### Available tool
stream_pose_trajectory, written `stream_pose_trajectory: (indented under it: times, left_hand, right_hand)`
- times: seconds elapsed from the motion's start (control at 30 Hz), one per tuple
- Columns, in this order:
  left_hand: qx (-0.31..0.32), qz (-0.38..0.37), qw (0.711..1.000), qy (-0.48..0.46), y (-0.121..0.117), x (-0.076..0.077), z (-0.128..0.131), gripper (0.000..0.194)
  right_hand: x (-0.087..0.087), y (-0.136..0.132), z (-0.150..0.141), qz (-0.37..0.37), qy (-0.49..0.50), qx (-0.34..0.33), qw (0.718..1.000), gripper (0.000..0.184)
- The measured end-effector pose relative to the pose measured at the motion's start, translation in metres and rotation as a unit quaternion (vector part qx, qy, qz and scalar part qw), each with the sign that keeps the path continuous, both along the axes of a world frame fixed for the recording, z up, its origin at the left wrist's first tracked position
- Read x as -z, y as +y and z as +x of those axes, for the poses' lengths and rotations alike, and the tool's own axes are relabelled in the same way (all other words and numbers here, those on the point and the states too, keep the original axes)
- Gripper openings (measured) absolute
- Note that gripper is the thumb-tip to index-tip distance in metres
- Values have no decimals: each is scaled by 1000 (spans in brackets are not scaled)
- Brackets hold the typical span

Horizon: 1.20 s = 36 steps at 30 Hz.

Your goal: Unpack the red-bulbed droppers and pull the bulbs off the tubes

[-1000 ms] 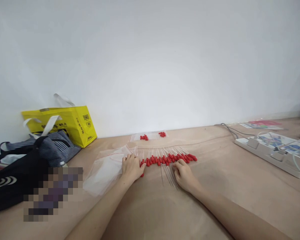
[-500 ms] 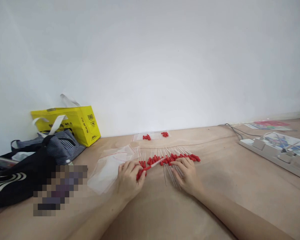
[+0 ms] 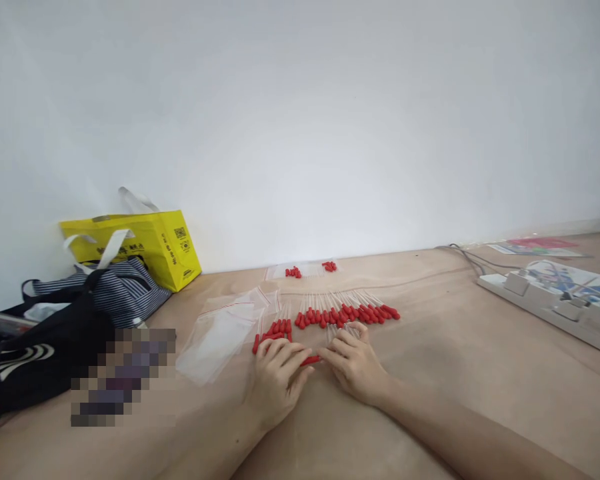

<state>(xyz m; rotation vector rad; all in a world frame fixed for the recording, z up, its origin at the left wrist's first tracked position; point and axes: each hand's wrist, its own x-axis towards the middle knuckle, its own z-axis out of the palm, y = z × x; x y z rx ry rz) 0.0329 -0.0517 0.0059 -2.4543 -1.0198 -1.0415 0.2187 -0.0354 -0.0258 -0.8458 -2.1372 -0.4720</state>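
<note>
Many glass droppers with red rubber bulbs lie in a row on the table, glass ends pointing to the wall. My left hand is closed on a dropper, whose red bulb shows between thumb and fingers. Meeting it from the other side, my right hand has its fingertips closed at the same dropper; its glass part is hidden. Loose glass tubes stick out behind the right fingers. More red bulbs lie just beyond my left hand.
Clear zip bags lie flat to the left. A filled clear bag rests by the wall. On the left are a yellow bag, a striped bag and a black bag. A power strip is on the right.
My left hand has moved right and nearer, bringing its dropper to my right hand. The right hand has shifted left towards it. Several bulbs left of the row are now uncovered.
</note>
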Motion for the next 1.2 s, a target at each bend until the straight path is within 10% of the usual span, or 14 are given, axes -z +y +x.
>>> stream_pose_trajectory:
  times: [0.67,0.8,1.0,1.2]
  left_hand:
    - [-52,47,997,44,9,-9,-36,27]
    - [-168,-57,977,-116,29,-17,-70,26]
    - [-222,-205,938,-172,44,-12,-79,29]
    - [-278,-293,902,-151,48,-8,-84,30]
  right_hand:
    - [-5,-4,18,18,19,-10,1000,20]
    - [-11,8,37,-46,145,63,986,20]
    - [-18,15,13,-192,193,0,962,24]
    - [-40,24,-20,-343,121,173,915,20]
